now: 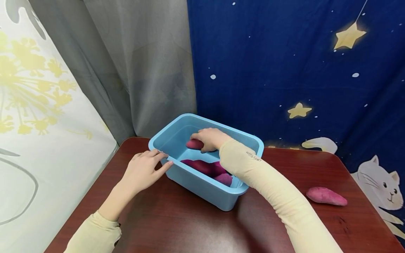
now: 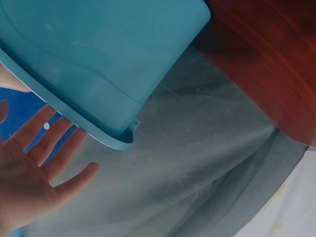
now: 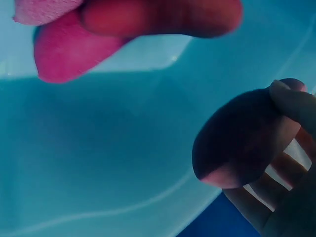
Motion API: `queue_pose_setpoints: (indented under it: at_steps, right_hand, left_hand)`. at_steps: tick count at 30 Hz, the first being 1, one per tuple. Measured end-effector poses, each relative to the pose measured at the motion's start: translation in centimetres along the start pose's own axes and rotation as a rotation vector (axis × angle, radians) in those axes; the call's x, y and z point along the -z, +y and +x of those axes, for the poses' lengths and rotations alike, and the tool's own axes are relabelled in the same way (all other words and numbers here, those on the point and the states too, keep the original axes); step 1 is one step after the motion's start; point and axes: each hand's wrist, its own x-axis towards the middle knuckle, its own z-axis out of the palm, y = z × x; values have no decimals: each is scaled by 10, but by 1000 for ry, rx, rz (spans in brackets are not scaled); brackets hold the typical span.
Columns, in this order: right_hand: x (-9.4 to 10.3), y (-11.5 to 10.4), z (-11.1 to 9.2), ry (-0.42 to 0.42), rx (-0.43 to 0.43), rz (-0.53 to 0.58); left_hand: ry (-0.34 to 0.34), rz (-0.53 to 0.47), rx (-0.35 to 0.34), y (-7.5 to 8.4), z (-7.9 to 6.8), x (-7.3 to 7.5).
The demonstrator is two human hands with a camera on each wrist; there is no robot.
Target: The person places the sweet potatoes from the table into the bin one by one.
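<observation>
Inside a light blue plastic basin [image 1: 202,186], my right hand [image 1: 211,137] grips a purple-red sweet potato [image 1: 194,144] above the floor of the basin. In the right wrist view the thumb and fingers wrap one end of that sweet potato [image 3: 242,138]. Several more sweet potatoes [image 1: 202,167] lie along the basin's near side, partly hidden by the near wall and the right sleeve. My left hand [image 1: 143,169] rests its straight fingers on the rim at the near left corner; the left wrist view shows these fingers [image 2: 61,158] extended against the rim.
One pink sweet potato [image 1: 326,196] lies on the red-brown table [image 1: 177,225] right of the basin. Behind the table hang a grey curtain [image 1: 158,70] and a blue curtain with stars [image 1: 253,63]. A white patterned cloth [image 1: 47,116] hangs at the left.
</observation>
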Motion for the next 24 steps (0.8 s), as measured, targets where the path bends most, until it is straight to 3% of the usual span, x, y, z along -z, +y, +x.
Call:
queue_pose_setpoints:
  at_steps: [10, 24]
  right_hand:
    - [-19, 8, -3, -129, -93, 201]
    - [-28, 8, -9, -241, -241, 333]
  left_hand:
    - [15, 3, -9, 0, 0, -1]
    - [13, -4, -7, 2, 0, 0]
